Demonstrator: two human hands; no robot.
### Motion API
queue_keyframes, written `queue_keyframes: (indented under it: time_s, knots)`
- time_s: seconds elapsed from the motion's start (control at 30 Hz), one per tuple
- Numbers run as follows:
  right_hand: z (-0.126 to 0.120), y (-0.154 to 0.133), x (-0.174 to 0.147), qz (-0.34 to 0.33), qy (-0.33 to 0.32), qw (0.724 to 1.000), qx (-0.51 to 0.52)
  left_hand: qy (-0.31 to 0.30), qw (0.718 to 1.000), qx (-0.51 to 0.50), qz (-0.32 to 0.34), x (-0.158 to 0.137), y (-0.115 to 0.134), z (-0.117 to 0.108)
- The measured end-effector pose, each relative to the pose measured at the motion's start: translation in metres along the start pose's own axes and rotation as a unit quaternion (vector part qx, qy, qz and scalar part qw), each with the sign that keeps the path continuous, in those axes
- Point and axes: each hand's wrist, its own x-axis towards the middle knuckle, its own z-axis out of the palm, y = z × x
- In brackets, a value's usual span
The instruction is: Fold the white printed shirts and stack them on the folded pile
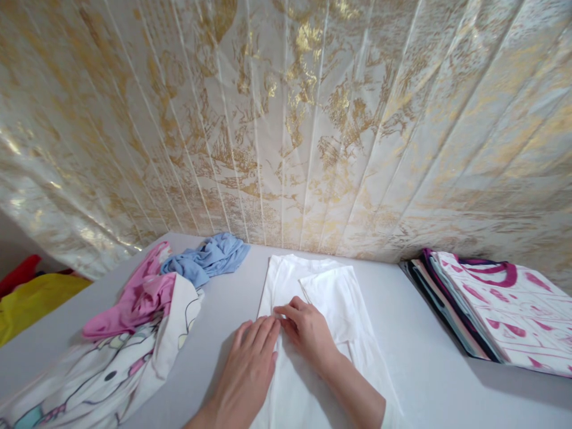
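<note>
A white shirt (313, 363) lies on the table before me, its right side folded inward with a sleeve (333, 298) laid over the body. My left hand (254, 357) rests flat along the shirt's left edge, fingers stretched out and partly on the table. Just beside those fingertips, my right hand (308, 333) is on the shirt with its fingers bent and thumb drawn in, pinching fabric near the left edge. The exact grip under the right fingers is partly hidden.
To the left lie a crumpled pink and white printed garment (134, 351) and a blue garment (208, 256). A stack of folded clothes (504, 316) stands at the right. Behind the table (214, 316) hangs a gold-patterned curtain (286, 119). Yellow cloth (36, 301) shows far left.
</note>
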Motion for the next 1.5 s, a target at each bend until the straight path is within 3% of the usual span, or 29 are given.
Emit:
queue_keyframes:
  time_s: [0.33, 0.5, 0.73, 0.93, 1.17, 1.37, 1.5]
  knots:
    - [0.003, -0.016, 0.005, -0.023, -0.047, 0.982, -0.183, -0.041, 0.999, 0.028, -0.002, 0.003, 0.006, -0.001]
    - [-0.013, -0.018, 0.01, -0.019, -0.103, 0.981, -0.163, -0.063, 0.997, 0.033, -0.003, 0.002, 0.001, 0.001]
    - [-0.046, -0.003, -0.003, 0.012, -0.023, 0.996, -0.087, 0.06, 0.998, 0.008, 0.028, -0.005, -0.009, 0.009]
    - [-0.027, 0.004, 0.02, -0.112, -0.094, 0.987, -0.073, 0.061, 0.996, 0.009, 0.071, -0.003, -0.007, 0.011]
    - [-0.006, 0.018, 0.039, -0.104, -0.132, 0.982, -0.087, 0.001, 0.996, 0.044, 0.071, -0.004, -0.001, 0.012]
    - [-0.001, 0.018, 0.032, -0.086, -0.093, 0.989, -0.07, 0.007, 0.997, 0.041, 0.069, -0.006, -0.001, 0.02]
    - [-0.022, 0.035, 0.019, -0.036, -0.022, 0.997, -0.065, 0.038, 0.996, 0.017, 0.076, -0.007, -0.008, 0.021]
